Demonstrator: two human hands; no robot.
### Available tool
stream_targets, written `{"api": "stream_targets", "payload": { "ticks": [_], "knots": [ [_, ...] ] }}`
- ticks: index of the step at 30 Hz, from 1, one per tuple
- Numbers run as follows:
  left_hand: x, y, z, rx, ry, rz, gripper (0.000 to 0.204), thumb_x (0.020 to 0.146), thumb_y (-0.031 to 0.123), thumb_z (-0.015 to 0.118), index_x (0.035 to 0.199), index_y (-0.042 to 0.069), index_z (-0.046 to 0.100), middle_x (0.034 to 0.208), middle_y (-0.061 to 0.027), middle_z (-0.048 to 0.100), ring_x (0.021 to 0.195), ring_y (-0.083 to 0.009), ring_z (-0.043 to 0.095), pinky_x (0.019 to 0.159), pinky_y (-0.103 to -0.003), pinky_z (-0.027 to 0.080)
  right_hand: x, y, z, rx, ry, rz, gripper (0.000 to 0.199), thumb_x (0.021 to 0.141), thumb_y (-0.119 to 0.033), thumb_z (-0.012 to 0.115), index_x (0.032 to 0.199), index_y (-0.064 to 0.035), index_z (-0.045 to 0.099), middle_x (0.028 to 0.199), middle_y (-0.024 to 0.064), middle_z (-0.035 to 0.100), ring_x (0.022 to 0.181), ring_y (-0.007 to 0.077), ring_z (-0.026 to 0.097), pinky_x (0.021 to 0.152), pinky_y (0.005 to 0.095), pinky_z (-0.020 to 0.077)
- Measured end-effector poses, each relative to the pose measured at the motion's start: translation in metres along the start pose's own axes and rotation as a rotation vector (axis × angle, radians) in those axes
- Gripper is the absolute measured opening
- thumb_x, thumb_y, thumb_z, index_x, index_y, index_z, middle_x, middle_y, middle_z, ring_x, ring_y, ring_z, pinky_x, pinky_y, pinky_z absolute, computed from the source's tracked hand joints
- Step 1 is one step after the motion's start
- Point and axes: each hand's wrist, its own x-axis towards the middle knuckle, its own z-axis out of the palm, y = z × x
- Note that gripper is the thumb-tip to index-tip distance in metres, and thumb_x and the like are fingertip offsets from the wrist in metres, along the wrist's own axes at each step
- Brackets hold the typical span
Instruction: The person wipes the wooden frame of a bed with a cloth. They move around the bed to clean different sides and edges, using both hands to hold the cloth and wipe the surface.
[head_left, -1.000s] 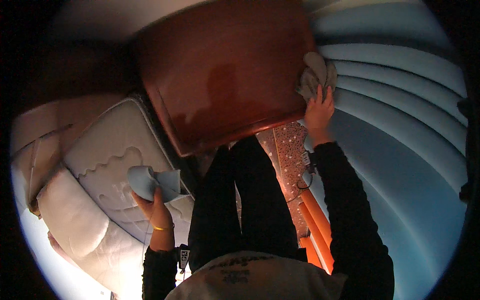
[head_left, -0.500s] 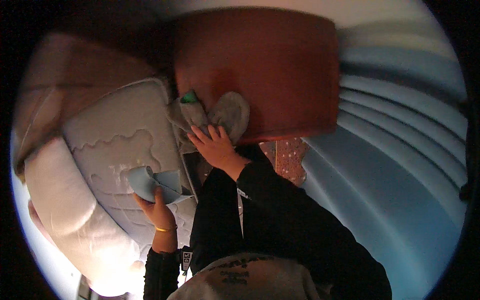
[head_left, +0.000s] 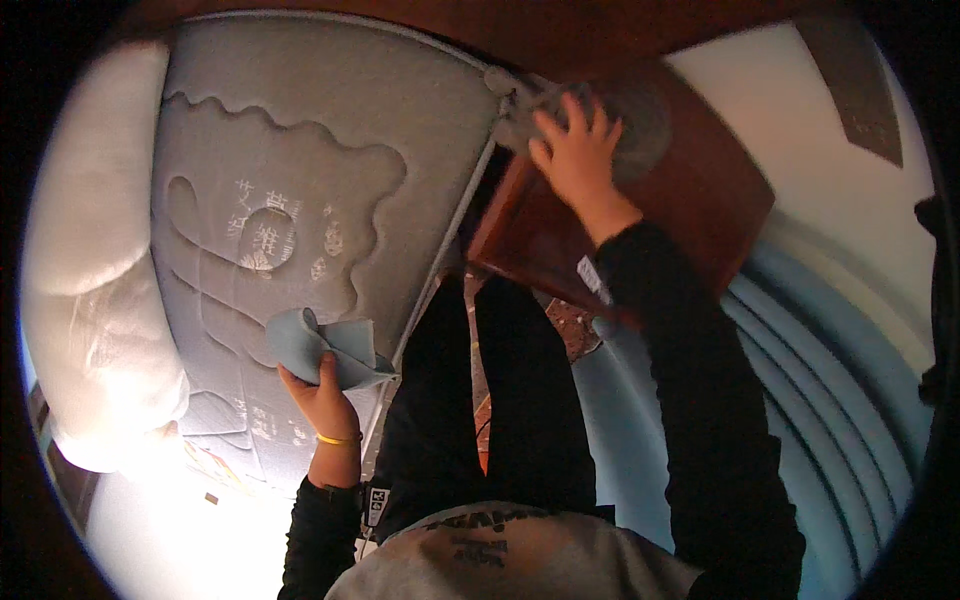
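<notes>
My left hand [head_left: 322,398], with a yellow band at the wrist, grips a folded light-blue cloth [head_left: 345,350] between thumb and fingers, over the edge of a grey mattress [head_left: 420,130]. Farther off to the right, my right hand [head_left: 580,165] has its fingers spread. It is over a soft grey cloth-like item [head_left: 645,125] lying on a reddish-brown wooden cabinet top [head_left: 700,190]. The grey item is blurred and partly hidden by the hand, and I cannot tell if the fingers press on it.
A white padded roll, perhaps a pillow [head_left: 95,210], runs along the mattress's left side. Light-blue curtain folds [head_left: 800,380] hang at the right beside a pale wall [head_left: 780,110]. A speckled reddish floor [head_left: 570,325] shows past my legs. Bright light comes from the lower left.
The view has swung left, so more mattress shows. My right hand has moved farther away with the grey item across the cabinet top. My left hand still holds the light-blue cloth.
</notes>
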Motion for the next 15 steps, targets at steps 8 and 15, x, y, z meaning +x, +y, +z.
{"api": "stream_targets", "payload": {
  "ticks": [8, 15],
  "knots": [
    [-0.002, 0.0, 0.012, -0.018, -0.034, -0.066, 0.051, 0.08, 0.002, 0.064, 0.125, 0.003, 0.039, 0.117, -0.0098, 0.05, 0.105, -0.0196, 0.049, 0.092, -0.031, 0.04, -0.113, -0.1, -0.011, 0.19, -0.212, -0.281, 0.02, 0.076, -0.032, 0.061, 0.089, -0.0184, 0.067, 0.128, 0.0019, 0.047, 0.124, 0.0369, 0.033, 0.094, 0.0751, 0.0172],
    [0.008, 0.011, 0.013, 0.001, 0.014, 0.035, 0.05, 0.082, 0.003, 0.061, 0.127, 0.003, 0.039, 0.117, -0.0095, 0.05, 0.103, -0.0194, 0.049, 0.092, -0.031, 0.039, -0.098, 0.012, -0.037, 0.062, -0.453, -0.199, 0.044, 0.079, -0.037, 0.062, 0.121, -0.0228, 0.056, 0.141, 0.0044, 0.035, 0.126, 0.0382, 0.032, 0.096, 0.0683, 0.0237]
  ]
}}
